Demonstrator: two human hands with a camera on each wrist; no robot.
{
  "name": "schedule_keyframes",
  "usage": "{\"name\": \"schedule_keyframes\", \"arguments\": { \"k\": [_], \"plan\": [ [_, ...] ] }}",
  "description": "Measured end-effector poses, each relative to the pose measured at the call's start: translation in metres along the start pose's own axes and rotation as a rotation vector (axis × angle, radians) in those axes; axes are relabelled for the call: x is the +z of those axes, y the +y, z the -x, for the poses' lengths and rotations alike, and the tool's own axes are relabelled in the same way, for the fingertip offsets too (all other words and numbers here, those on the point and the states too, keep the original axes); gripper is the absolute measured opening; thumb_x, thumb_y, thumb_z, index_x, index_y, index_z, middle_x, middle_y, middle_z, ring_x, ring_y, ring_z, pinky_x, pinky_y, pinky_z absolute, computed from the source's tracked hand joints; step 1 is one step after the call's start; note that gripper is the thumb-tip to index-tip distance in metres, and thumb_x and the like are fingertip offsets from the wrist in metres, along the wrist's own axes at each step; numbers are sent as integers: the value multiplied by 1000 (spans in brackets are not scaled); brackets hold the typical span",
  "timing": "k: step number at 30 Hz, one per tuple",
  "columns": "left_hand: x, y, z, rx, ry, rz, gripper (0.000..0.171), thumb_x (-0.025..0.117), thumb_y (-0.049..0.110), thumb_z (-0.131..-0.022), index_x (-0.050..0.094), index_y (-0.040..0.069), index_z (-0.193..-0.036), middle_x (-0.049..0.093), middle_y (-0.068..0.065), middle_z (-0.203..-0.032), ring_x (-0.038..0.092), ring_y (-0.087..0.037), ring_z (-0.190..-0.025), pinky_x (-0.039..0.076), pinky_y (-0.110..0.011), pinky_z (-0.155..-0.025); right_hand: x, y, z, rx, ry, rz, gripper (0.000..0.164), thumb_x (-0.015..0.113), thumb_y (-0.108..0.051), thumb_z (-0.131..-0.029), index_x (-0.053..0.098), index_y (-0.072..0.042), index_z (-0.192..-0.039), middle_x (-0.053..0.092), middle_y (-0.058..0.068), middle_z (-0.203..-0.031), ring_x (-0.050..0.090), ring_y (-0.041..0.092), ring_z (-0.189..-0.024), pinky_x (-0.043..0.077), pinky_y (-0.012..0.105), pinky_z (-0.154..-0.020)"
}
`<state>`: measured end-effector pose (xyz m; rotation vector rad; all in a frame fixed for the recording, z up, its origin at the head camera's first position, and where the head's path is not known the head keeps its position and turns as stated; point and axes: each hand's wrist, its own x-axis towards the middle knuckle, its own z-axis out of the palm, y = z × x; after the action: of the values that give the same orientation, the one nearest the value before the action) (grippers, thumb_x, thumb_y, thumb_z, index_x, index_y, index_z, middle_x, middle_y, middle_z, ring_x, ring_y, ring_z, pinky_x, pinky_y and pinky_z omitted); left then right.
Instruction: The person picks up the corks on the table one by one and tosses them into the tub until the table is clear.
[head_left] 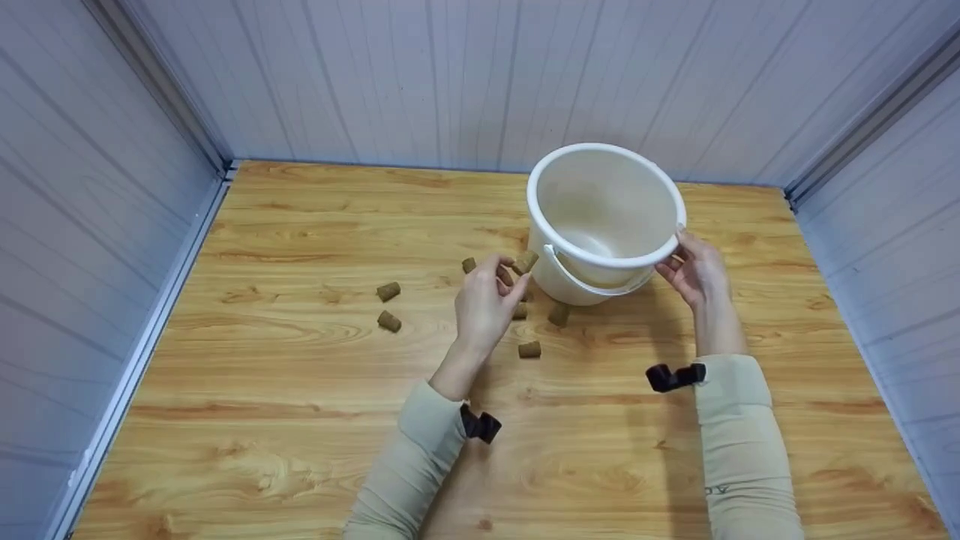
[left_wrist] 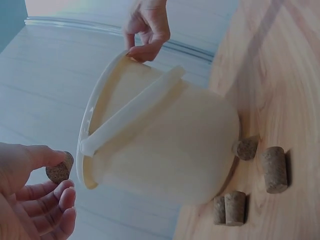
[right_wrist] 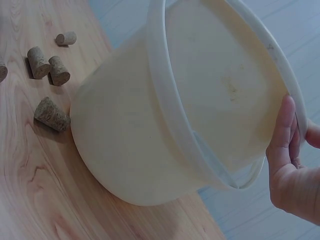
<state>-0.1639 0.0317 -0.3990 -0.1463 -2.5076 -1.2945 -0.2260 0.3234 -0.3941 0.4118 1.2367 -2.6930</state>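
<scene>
"where's the cork [head_left: 526, 262]?"

"middle of the head view, just beside the left side of the bucket [head_left: 611, 199], near its rim [head_left: 628, 262]. the left hand [head_left: 482, 307] has it pinched between thumb and fingers, the other fingers loosely bent."

"just the one?"

"hard to be sure. a brown patch shows between those fingers from above, and it may only be another cork lying behind."

"and the right hand [head_left: 697, 271]?"

"right of centre, thumb and fingers closed on the rim. the white handle [head_left: 600, 291] hangs down the front."

"what worries you?"

"that's a fingertip hold on a rounded side, so the cork might roll free, or get knocked loose if it clips the rim. and a hard pull on one side could tip the bucket or shove it into the loose corks [head_left: 529, 349]."

"they're close enough?"

"one sits right by its foot; two lie off to the left, all on the wooden table [head_left: 300, 450]. past that, pale panelled wall [head_left: 360, 82] across the top of the frame."
</scene>
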Motion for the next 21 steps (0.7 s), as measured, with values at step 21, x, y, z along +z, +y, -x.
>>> {"name": "schedule_keyframes", "arguments": {
  "k": [21],
  "plan": [
    [18,42,-39,61,-88,-28,22,65,25,-81,60,7,-91,58,1,-70,51,-8,-59,41,-22,-51,2,0,2,0,0,15,14,54,-12,-88,60,0,-86,58,11,-70,61,23,-59,50,28,-54]
  ]
}}
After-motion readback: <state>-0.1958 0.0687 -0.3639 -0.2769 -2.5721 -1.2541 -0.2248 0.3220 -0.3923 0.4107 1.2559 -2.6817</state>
